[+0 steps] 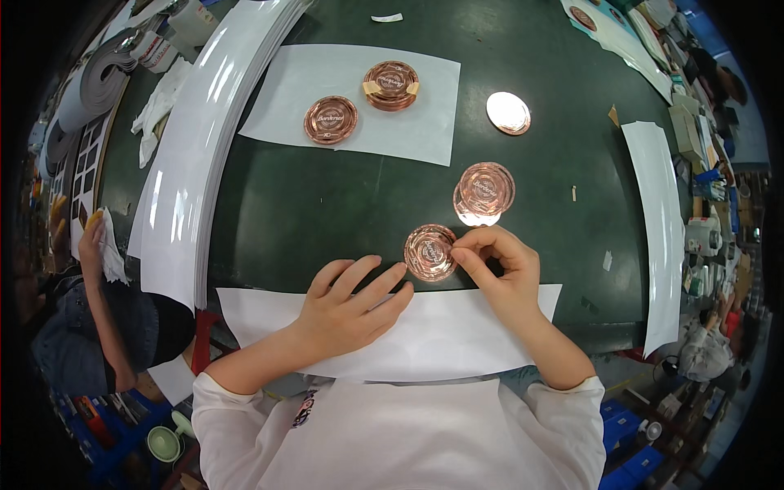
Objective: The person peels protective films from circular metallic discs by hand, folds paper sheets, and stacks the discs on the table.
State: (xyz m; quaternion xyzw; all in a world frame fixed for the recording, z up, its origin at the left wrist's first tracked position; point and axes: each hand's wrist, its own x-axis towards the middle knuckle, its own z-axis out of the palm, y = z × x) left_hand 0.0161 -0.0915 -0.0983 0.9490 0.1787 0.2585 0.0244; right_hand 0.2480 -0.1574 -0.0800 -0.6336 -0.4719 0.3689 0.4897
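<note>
A round copper-coloured disc [429,253] lies on the green table near its front edge. My right hand [505,265] pinches the right rim of this disc between thumb and forefinger. Close by on the left, my left hand [349,300] is open with its fingers spread, the tips just short of the disc. Behind my right hand is a small overlapping group of similar discs [487,188], with a shiny blank edge showing underneath. Further back lies a mirror-like disc [508,113]. On a white sheet [278,90] rest a taped stack of discs [390,85] and another stack [331,120].
White paper [269,327] covers the front edge beneath my forearms. Long glossy sheets [184,163] are piled at the left, and a white strip [656,237] lies at the right. Small scraps [573,193] dot the table. A co-worker's arm [102,286] is beyond the left side.
</note>
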